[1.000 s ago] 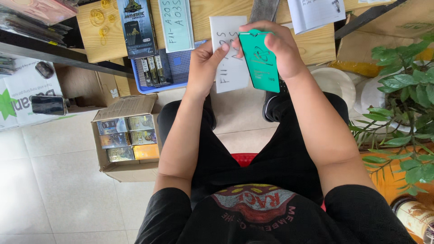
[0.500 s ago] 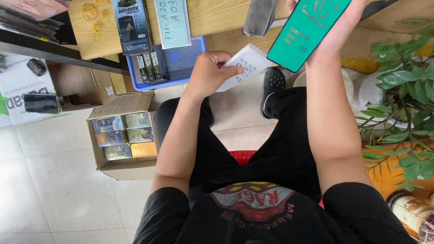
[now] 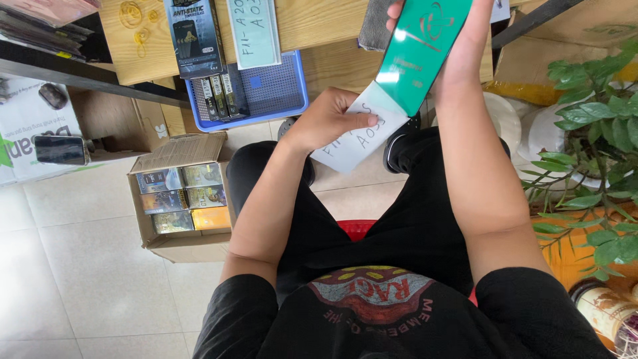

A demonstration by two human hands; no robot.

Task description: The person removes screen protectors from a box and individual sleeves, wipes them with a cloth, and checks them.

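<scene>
Green packet raised in the right hand, white label pinched in the left.

The green packet [image 3: 420, 50] sits at twelve o'clock, gripped by the right hand [image 3: 458, 46]; the left hand [image 3: 329, 119] closes on the white paper label [image 3: 355, 136], whose corner touches the packet's lower end; the label looks not yet attached; wooden surface [image 3: 319, 26] and blue tray [image 3: 272, 90] lie toward eleven; the packet's top and right fingertips are cut off.

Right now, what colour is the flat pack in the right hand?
Green, with a faint reddish emblem, on the flat pack held by the right hand. Head view, the only one.
</scene>
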